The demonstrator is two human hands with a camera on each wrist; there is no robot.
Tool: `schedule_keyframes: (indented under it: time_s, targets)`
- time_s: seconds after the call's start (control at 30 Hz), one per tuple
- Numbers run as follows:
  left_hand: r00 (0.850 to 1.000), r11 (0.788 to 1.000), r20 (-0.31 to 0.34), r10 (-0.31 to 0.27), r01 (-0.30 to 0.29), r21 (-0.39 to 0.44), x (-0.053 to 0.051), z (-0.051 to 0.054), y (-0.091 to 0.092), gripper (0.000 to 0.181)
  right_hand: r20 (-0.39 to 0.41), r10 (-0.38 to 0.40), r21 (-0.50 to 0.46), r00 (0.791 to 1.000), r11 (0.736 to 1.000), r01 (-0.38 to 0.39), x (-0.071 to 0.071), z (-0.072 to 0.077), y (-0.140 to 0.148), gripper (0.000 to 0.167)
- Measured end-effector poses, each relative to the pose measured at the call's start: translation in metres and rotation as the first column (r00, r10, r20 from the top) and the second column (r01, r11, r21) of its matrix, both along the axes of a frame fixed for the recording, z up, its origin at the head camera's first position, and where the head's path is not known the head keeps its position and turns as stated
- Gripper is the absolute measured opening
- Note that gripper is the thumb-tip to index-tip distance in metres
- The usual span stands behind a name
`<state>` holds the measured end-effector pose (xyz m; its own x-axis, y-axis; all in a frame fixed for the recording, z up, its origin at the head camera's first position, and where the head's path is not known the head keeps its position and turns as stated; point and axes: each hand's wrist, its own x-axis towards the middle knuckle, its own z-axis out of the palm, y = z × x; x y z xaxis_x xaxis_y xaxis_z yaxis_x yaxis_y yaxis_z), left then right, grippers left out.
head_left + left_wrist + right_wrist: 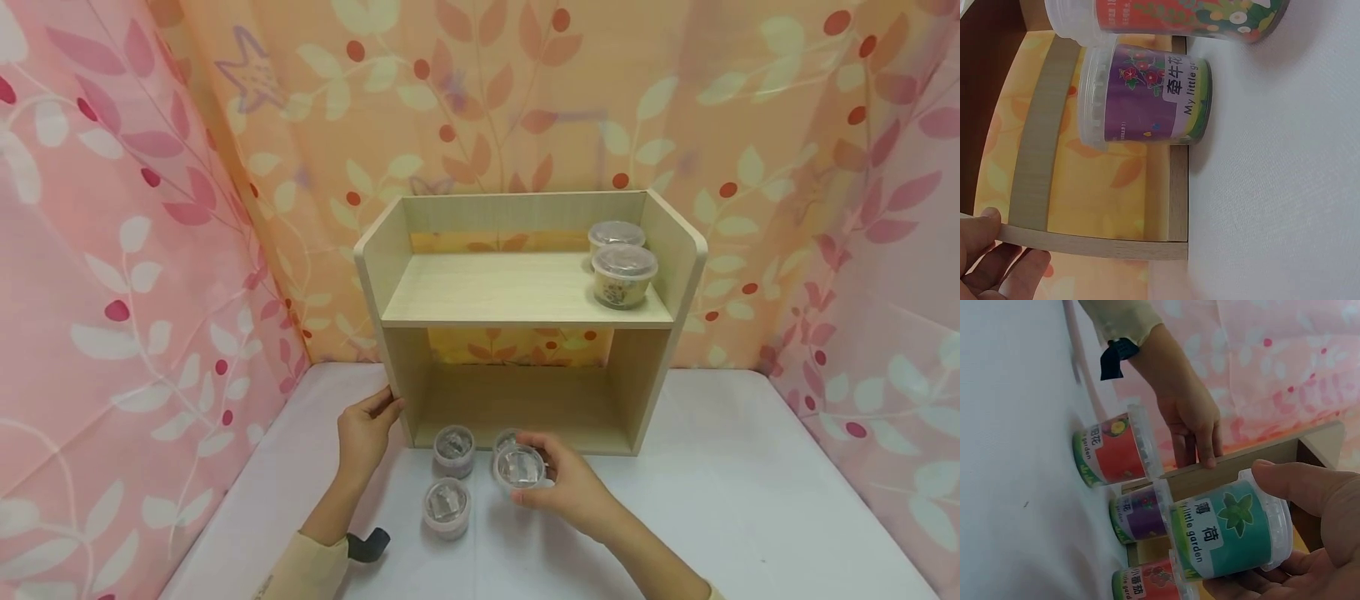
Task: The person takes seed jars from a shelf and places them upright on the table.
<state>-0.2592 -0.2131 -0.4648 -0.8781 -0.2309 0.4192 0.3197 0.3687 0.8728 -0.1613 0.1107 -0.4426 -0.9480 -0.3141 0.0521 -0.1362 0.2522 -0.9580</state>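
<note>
Hand, left (363, 433): thumb and fingers pinched on the front edge of the left side panel (405, 358), low down, probably to steady the shelf unit (480, 323).
Red flower cup (447, 508): upright on the white-covered surface (720, 517), near left, its lid on.
Morning glory cup (1141, 94): upright just beyond the red flower cup, close before the unit; this pair lines up front to back.
Tomato cup (1147, 584): right of the morning glory cup, partly hidden from above by the mint cup.
Mint cup (1225, 531): in the right hand, apparently off the surface, tilted slightly; whether it touches the tomato cup, I cannot tell.
Hand, right (572, 492): fingers and thumb clamped around the mint cup near its lid, likely a secure hold on a smooth wall.
Upper shelf (487, 287): near upper cup (621, 283) and far upper cup (615, 233) stand in file beside the right side panel (670, 258), seemingly a deliberate row.
</note>
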Motion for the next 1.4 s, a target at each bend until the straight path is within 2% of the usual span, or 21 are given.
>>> schedule_keyframes:
  time_s: [0.17, 0.4, 0.67, 1.1, 1.4]
  targets:
    - [1.000, 1.000, 0.005, 0.017, -0.017, -0.020, -0.001, 0.000, 0.000, 0.031, 0.005, 0.035, 0.035, 0.999, 0.999, -0.035, -0.001, -0.007, -0.003, 0.079]
    - [1.000, 1.000, -0.005, 0.024, -0.024, -0.015, -0.002, -0.001, 0.001, 0.031, -0.059, 0.067, 0.094, 0.996, 0.994, -0.061, 0.000, -0.020, -0.008, 0.074]
    - [1.000, 1.000, 0.003, 0.015, -0.015, -0.015, -0.002, -0.001, 0.001, 0.032, -0.109, 0.083, 0.219, 0.991, 0.974, -0.057, 0.000, -0.032, -0.010, 0.073]
    - [1.000, 1.000, 0.022, -0.002, 0.002, -0.002, 0.000, -0.001, 0.001, 0.033, -0.160, 0.071, 0.305, 0.985, 0.952, -0.019, 0.003, -0.037, -0.013, 0.076]
    - [1.000, 1.000, 0.016, -0.005, 0.005, 0.010, 0.000, -0.001, 0.001, 0.033, -0.147, 0.060, 0.352, 0.987, 0.936, -0.005, 0.004, -0.034, -0.011, 0.078]
